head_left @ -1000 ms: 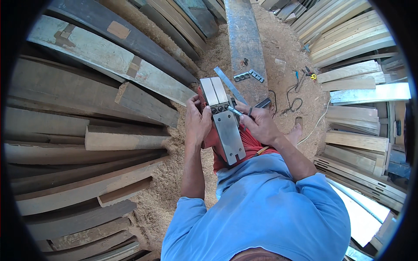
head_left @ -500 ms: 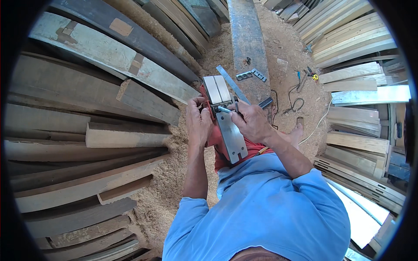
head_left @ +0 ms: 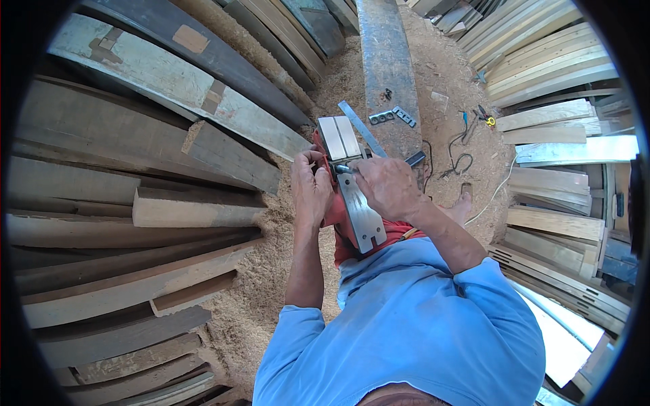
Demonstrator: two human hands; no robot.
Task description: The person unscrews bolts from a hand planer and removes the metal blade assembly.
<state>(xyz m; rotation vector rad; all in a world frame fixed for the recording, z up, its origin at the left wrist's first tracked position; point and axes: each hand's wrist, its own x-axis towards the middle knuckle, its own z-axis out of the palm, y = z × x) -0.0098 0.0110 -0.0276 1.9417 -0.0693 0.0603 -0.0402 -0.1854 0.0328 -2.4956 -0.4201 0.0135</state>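
An electric hand planer [head_left: 363,215] with a red body lies upside down over my lap, its metal sole plates facing up. My left hand [head_left: 313,196] is closed around the planer's red left side near the cutter slot, the fingertips partly hidden. At the slot, my right hand [head_left: 387,184] is curled around a short, silver, rod-like tool [head_left: 342,168] whose tip points left into the gap between the plates. Most of that tool is covered by the fingers, so its exact kind is unclear.
A long worn plank [head_left: 389,61] extends ahead, bearing two metal clamp blocks [head_left: 404,117], small dark parts and a flat steel strip [head_left: 359,125]. Yellow-handled pliers [head_left: 490,122] and a dark cord [head_left: 460,162] lie on the sawdust floor. Stacked boards [head_left: 203,210] line both sides.
My right hand has turned over the tool and shifted slightly left and up, covering more of it. The left hand stays on the planer.
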